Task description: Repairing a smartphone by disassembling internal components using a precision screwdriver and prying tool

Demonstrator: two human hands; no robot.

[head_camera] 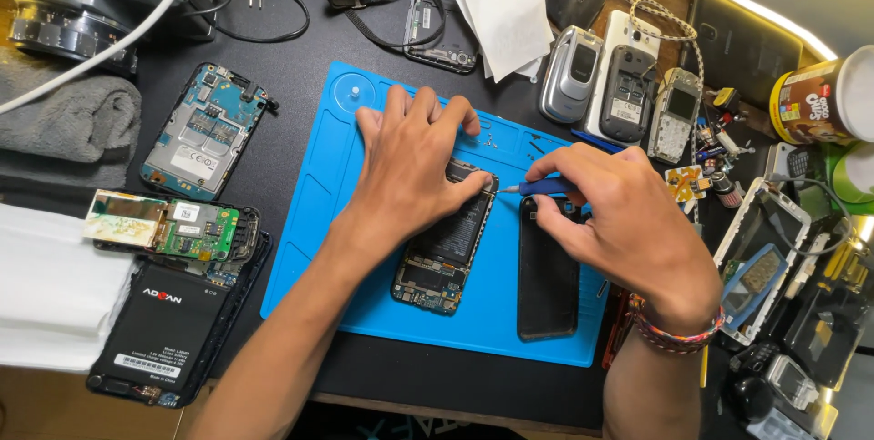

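Opened phone lies mid-frame on a blue mat over a black desk; the left hand presses it flat, fingers spread, while the right hand pinches a blue screwdriver. Spare handsets crowd the upper right.

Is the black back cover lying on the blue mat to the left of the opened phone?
No, the black back cover lies on the blue mat to the right of the opened phone.

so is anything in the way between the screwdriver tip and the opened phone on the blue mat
Nothing visible. The right hand holds the blue screwdriver with its tip at the opened phone's top right edge, beside the left hand pressing it down.
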